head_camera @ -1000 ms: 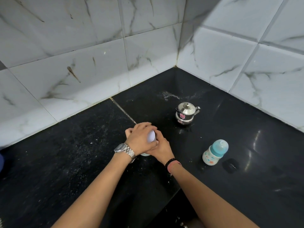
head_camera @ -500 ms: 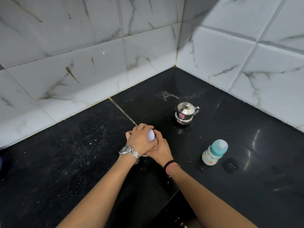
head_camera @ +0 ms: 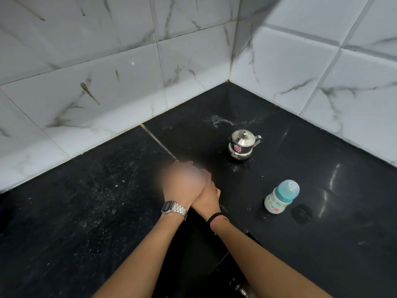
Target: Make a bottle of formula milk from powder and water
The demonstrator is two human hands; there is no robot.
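Note:
My left hand [head_camera: 182,183], with a metal watch on its wrist, is cupped over the top of a small container on the black counter [head_camera: 86,211]. My right hand [head_camera: 209,196], with bracelets on its wrist, is wrapped around the container's right side. The container is hidden under both hands, and the left hand looks blurred. A baby bottle [head_camera: 281,197] with a teal cap stands upright to the right, apart from my hands. Behind it a small lidded steel pot [head_camera: 241,145] with a spout stands nearer the corner.
White marble-look tiled walls [head_camera: 107,82] meet in a corner behind the pot. A small dark round thing [head_camera: 301,212] lies just right of the bottle. Pale specks are spread over the counter's left slab. The counter's front edge runs under my forearms.
My left hand has turned on top of the container, so the watch face now shows. The white lid seen between the fingers earlier is now covered. Bottle and pot have not moved.

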